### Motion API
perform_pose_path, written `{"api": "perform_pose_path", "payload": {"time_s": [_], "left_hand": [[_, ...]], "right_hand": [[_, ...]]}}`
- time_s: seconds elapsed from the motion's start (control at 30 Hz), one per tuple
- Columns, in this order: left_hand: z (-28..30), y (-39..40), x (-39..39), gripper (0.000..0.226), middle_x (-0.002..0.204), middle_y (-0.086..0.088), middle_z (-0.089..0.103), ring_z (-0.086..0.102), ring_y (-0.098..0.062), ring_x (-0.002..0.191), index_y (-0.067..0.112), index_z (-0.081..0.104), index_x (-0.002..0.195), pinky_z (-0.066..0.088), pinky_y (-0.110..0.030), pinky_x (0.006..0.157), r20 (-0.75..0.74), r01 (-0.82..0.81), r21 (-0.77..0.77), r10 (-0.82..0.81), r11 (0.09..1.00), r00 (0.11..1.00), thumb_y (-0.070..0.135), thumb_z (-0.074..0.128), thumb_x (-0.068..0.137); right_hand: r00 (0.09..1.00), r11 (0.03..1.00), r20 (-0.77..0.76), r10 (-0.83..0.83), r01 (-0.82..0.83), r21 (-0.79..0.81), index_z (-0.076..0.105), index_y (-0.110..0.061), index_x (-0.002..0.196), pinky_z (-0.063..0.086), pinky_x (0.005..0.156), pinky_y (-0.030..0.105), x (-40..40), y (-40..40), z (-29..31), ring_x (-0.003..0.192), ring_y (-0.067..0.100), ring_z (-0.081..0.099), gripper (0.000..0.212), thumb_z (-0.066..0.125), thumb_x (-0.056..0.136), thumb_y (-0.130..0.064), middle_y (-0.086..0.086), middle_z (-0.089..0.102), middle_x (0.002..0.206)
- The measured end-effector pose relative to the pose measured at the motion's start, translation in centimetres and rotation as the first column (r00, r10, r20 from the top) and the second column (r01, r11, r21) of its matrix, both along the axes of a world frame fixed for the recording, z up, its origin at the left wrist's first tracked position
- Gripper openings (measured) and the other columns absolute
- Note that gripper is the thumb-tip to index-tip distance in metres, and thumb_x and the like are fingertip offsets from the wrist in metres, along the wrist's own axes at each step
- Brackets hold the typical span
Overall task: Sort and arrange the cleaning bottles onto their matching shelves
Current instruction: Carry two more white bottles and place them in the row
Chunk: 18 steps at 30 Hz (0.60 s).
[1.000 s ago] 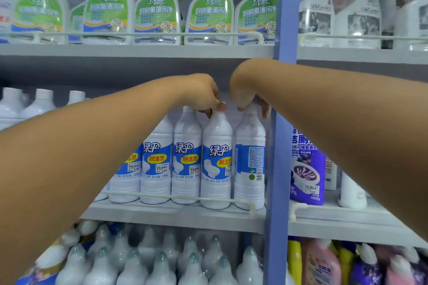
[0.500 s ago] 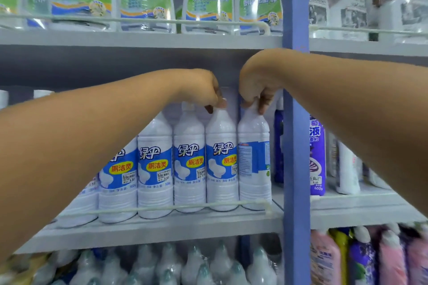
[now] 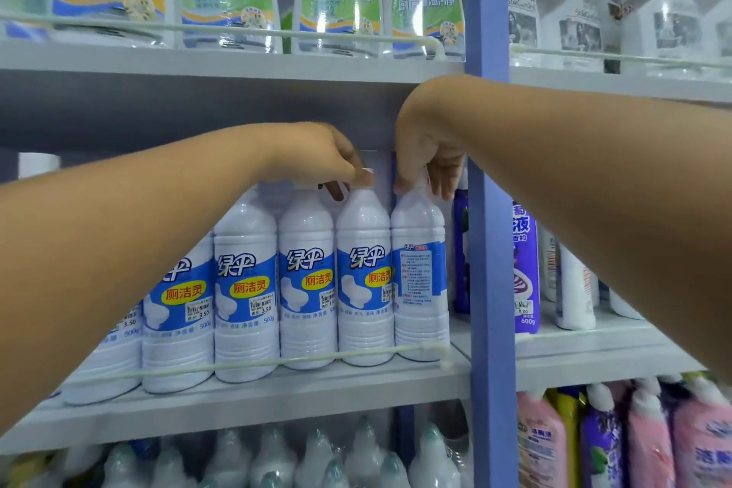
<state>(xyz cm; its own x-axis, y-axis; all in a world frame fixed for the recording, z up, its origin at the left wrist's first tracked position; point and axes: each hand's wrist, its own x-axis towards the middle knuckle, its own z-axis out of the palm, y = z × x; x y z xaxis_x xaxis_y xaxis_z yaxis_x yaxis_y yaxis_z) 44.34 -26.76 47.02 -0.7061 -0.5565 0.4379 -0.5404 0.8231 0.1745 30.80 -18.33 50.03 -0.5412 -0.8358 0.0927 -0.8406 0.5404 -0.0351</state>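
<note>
1. Pinching from above, left hand (image 3: 317, 154) has its fingertips closed on the cap of the white plastic toilet-cleaner bottle with blue label (image 3: 364, 277), second from the row's right end on the grey middle shelf (image 3: 253, 400).
2. Right hand (image 3: 426, 149) grips the top of the end white bottle with its back label facing out (image 3: 419, 273), beside the blue upright post (image 3: 489, 210).
3. Likely step: turn the end bottle until its front label matches the others.
4. Twist at the neck, base kept down behind the white rail (image 3: 277, 362); steady the neighbour.
</note>
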Motion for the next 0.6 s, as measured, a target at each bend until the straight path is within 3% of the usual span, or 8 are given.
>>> {"api": "perform_pose_path", "payload": {"time_s": [0.07, 0.17, 0.3, 0.37, 0.5, 0.6], "left_hand": [[-0.1, -0.1, 0.1, 0.028, 0.073, 0.021, 0.075, 0.066, 0.009, 0.06, 0.031, 0.075, 0.104, 0.044, -0.023, 0.065, -0.003, 0.016, 0.006, -0.016, 1.0, 1.0, 0.055, 0.067, 0.092], [-0.3, -0.5, 0.1, 0.024, 0.079, 0.018, 0.077, 0.072, 0.002, 0.069, 0.03, 0.075, 0.103, 0.048, -0.025, 0.07, -0.021, 0.042, 0.041, -0.042, 0.998, 0.999, 0.051, 0.067, 0.093], [-0.1, -0.5, 0.0, 0.024, 0.074, 0.019, 0.076, 0.076, -0.01, 0.08, 0.029, 0.075, 0.104, 0.049, -0.028, 0.074, -0.026, 0.05, 0.072, -0.049, 0.996, 0.998, 0.049, 0.068, 0.092], [-0.1, -0.4, -0.1, 0.026, 0.072, 0.02, 0.075, 0.076, -0.011, 0.08, 0.031, 0.074, 0.105, 0.052, -0.03, 0.075, -0.016, 0.041, 0.082, -0.039, 0.996, 0.999, 0.052, 0.068, 0.092], [-0.3, -1.1, -0.1, 0.031, 0.084, 0.015, 0.077, 0.077, -0.012, 0.083, 0.032, 0.077, 0.103, 0.055, -0.039, 0.095, -0.035, 0.05, 0.098, -0.047, 0.994, 0.998, 0.057, 0.071, 0.086], [-0.5, -1.0, -0.1, 0.031, 0.081, 0.017, 0.076, 0.077, -0.01, 0.081, 0.031, 0.077, 0.103, 0.054, -0.034, 0.088, -0.046, 0.045, 0.09, -0.041, 0.995, 0.998, 0.057, 0.071, 0.087]], "right_hand": [[1.0, 1.0, -0.01, -0.006, 0.006, -0.01, 0.062, 0.004, 0.129, 0.05, 0.108, 0.044, 0.0, -0.3, -0.2, 0.111, 0.031, 0.07, 0.046, 0.067, 0.098, -0.028, 0.019, 0.072, 0.117], [0.999, 0.998, 0.026, 0.033, -0.032, -0.045, 0.059, 0.007, 0.128, 0.052, 0.107, 0.043, -0.4, -0.8, -0.1, 0.102, 0.03, 0.07, 0.035, 0.065, 0.099, -0.013, 0.021, 0.068, 0.113], [0.995, 0.996, 0.073, 0.064, -0.059, -0.069, 0.06, 0.005, 0.107, 0.053, 0.105, 0.043, -1.1, -1.1, -0.1, 0.104, 0.033, 0.07, 0.01, 0.061, 0.099, 0.0, 0.025, 0.062, 0.127], [0.992, 0.995, 0.098, 0.074, -0.067, -0.074, 0.059, 0.006, 0.118, 0.052, 0.106, 0.044, -1.2, -1.2, 0.0, 0.111, 0.035, 0.068, 0.02, 0.06, 0.099, 0.001, 0.027, 0.06, 0.131], [0.995, 0.995, 0.075, 0.073, -0.068, -0.072, 0.053, 0.008, 0.133, 0.052, 0.106, 0.046, -1.1, -1.3, 0.1, 0.11, 0.035, 0.07, 0.044, 0.066, 0.098, -0.014, 0.028, 0.066, 0.122], [0.995, 0.996, 0.073, 0.074, -0.07, -0.055, 0.052, 0.006, 0.136, 0.051, 0.108, 0.045, -1.1, -1.4, 0.0, 0.112, 0.033, 0.069, 0.04, 0.062, 0.1, -0.011, 0.024, 0.064, 0.128]]}}
